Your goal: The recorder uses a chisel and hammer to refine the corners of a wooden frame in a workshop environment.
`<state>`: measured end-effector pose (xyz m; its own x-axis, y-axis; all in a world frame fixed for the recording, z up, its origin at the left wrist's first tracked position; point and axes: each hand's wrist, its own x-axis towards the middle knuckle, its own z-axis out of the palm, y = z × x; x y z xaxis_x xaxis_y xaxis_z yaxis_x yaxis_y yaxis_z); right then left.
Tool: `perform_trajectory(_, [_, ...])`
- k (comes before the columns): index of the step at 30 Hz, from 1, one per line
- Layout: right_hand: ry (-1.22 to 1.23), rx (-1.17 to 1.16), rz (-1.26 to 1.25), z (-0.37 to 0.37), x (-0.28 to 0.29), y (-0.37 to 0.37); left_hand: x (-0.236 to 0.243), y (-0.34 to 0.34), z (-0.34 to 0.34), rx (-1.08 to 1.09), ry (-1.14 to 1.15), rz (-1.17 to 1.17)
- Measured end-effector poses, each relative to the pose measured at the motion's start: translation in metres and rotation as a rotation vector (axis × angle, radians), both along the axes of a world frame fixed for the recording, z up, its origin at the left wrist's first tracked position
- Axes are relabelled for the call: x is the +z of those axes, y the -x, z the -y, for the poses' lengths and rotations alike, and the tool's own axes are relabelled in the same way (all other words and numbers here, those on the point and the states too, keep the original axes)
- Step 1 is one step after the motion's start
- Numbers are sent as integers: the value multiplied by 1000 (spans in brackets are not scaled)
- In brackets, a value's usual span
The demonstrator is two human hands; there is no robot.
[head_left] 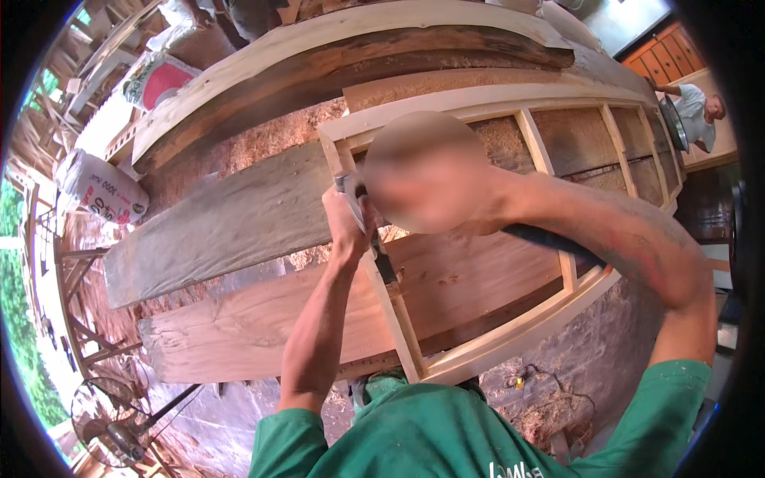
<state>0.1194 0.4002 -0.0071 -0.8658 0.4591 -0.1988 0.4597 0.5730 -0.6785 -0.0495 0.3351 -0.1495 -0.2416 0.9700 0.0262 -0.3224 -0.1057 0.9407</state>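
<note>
My left hand (pixel 348 223) is closed around a grey metal tool (pixel 343 186) at the near-left part of a pale wooden frame (pixel 401 327). The tool's exact kind is hidden by my fingers. Just below that hand, a dark metal piece (pixel 386 266) lies along the frame's left end bar. My right forearm reaches across the frame from the right. A blurred patch covers my right hand (pixel 466 195), so its fingers and anything in them are hidden. Under the right forearm a dark, long strip (pixel 554 241) slants over the frame.
Wide planks (pixel 223 215) lie beneath and left of the frame, with more boards (pixel 358 64) behind. White sacks (pixel 100 187) stand at the left, a fan (pixel 111 430) at the lower left. Another person (pixel 695 111) is at the far right. Sawdust (pixel 534 406) covers parts of the ground.
</note>
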Motion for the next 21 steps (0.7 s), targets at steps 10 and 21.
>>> perform_trajectory(10, [-289, 54, -301, -10, -23, 11, -1, -13, -1, 143, 123, -162])
perform_trajectory(21, [-73, -15, -67, -16, -2, 17, -3, -17, 2, 136, 272, -234])
